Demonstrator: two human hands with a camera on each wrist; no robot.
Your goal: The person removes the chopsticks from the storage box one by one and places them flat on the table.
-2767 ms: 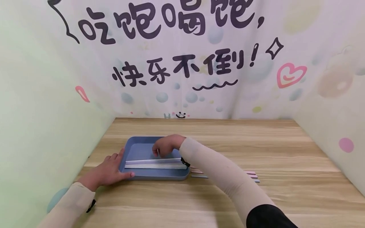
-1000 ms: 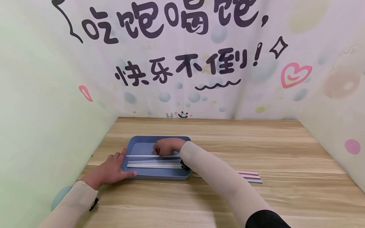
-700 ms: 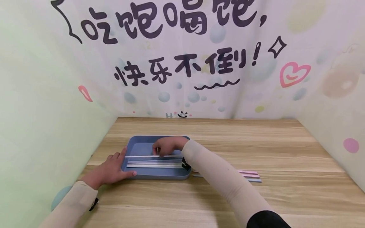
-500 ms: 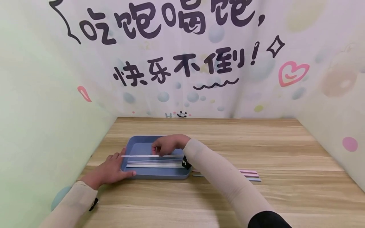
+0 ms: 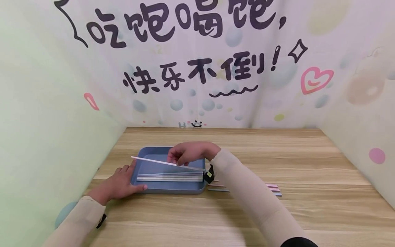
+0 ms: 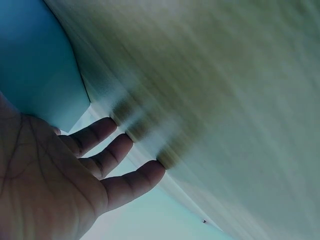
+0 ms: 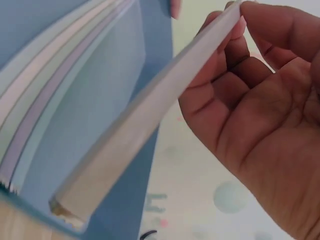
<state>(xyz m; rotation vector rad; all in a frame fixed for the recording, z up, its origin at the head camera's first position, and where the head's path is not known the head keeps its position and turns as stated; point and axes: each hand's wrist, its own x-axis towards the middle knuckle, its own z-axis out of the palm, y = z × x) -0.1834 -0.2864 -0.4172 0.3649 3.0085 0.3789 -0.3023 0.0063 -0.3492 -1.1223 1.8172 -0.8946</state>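
One white stick [image 5: 154, 161] hangs over one blue tray [image 5: 172, 191], pinched near its middle by the right hand [image 5: 192, 152]; its long axis runs crosswise, left end raised. At least five pastel sticks [image 5: 169, 177] lie inside. The left hand [image 5: 118, 183], fingers spread, touches the tray's left end. Three further sticks [image 5: 273, 186] show on the worktop [image 5: 302, 157].

At Least Nine Sticks [image 5: 169, 178], by My Count

I have one desk [image 5: 277, 151], one tray [image 5: 171, 190] and two hands, my left hand [image 5: 118, 183] and my right hand [image 5: 194, 152]. There is one held stick [image 7: 155, 105], five tray sticks [image 5: 166, 177] and three loose sticks [image 5: 275, 190]; part of that last group is hidden, so I vouch only for three.
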